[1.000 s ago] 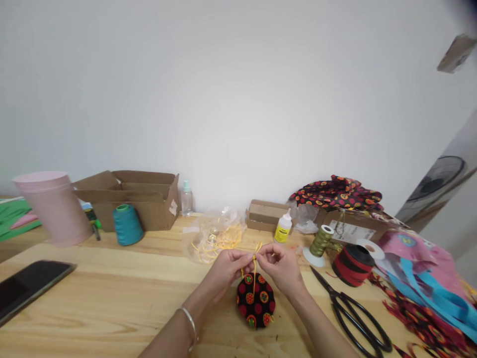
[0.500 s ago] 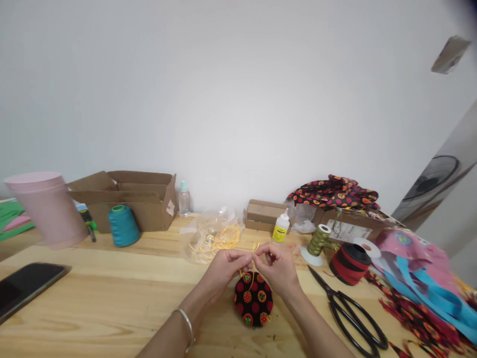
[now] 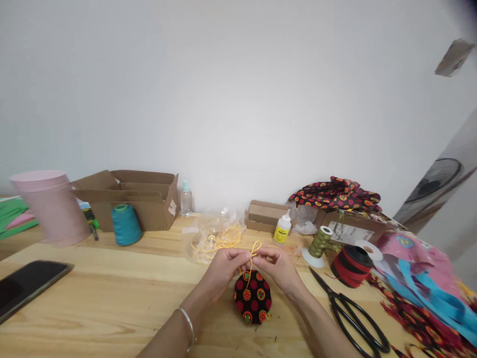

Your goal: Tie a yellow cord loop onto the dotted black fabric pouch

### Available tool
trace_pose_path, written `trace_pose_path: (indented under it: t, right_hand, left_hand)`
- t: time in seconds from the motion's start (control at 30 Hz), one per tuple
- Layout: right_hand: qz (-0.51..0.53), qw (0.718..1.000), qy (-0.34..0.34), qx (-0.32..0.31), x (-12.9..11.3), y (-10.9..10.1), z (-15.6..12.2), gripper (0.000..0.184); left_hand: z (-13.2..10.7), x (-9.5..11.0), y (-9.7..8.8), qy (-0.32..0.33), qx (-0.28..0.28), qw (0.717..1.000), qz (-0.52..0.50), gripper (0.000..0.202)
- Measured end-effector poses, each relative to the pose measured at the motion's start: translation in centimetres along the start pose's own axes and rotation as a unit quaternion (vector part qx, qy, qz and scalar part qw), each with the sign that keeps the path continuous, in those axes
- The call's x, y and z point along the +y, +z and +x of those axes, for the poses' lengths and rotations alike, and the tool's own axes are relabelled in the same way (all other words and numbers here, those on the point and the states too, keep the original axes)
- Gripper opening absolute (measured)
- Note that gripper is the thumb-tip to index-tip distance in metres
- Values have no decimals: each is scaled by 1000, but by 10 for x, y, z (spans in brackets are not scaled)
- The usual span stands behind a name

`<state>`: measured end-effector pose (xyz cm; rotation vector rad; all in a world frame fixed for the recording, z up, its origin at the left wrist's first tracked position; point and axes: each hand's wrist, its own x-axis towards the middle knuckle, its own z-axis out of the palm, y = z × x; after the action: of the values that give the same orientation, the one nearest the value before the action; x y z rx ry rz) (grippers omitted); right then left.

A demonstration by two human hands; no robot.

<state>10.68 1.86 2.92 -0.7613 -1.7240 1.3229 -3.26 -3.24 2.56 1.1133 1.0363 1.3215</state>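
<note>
My left hand [image 3: 225, 268] and my right hand [image 3: 278, 267] meet above a round black fabric disc [image 3: 253, 297] printed with red and orange dots, lying on the wooden table [image 3: 112, 298]. Both hands pinch a thin yellow cord [image 3: 253, 251]. The cord forms a small loop above the fingertips and runs down over the disc. A silver bangle sits on my left wrist.
Black scissors [image 3: 352, 318] lie right of the disc, beside a red ribbon roll [image 3: 350, 266], a gold thread spool [image 3: 318, 243] and a glue bottle [image 3: 282, 229]. More yellow cord in plastic [image 3: 214, 238] lies behind. A teal thread cone [image 3: 125, 224], pink cup [image 3: 52, 206], cardboard box [image 3: 141, 196] and phone [image 3: 28, 286] lie left.
The hands have drawn closer together on the yellow cord, and its loop now stands up above the fingertips. The disc has stayed in place.
</note>
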Motion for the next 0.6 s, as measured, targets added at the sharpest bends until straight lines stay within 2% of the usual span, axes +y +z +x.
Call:
trace_pose_path:
  t: [0.07, 0.23, 0.6]
  right_hand:
    - [4, 1000, -19, -25, -6, 1, -2, 17]
    - [-1, 997, -76, -22, -14, 1, -2, 8]
    - [9, 998, -40, -54, -7, -6, -1, 8]
  left_hand:
    - [-1, 0, 0, -1, -8, 1000, -6, 28]
    - [-1, 1, 1, -3, -25, 1000, -12, 26]
    - [-3, 1, 2, -10, -43, 998, 43, 21]
